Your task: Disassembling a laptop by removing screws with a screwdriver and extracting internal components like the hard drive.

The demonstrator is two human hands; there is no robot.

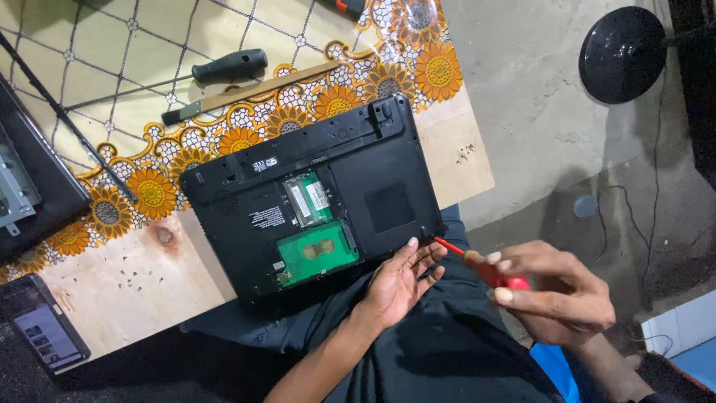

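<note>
We see the black laptop [313,198] lying upside down at the table's [127,287] near edge, its bay cover off and green boards exposed. Our left hand [399,283] steadies its corner, fingers flat and open. Our right hand [556,287] grips the red screwdriver [485,270], its tip at a corner screw; the base shell remains on.

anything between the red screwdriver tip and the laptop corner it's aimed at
Nothing visible blocks it. The red screwdriver in the right hand has its tip at the near corner of the upturned laptop. The left hand rests on that edge, beside the tip.
</note>
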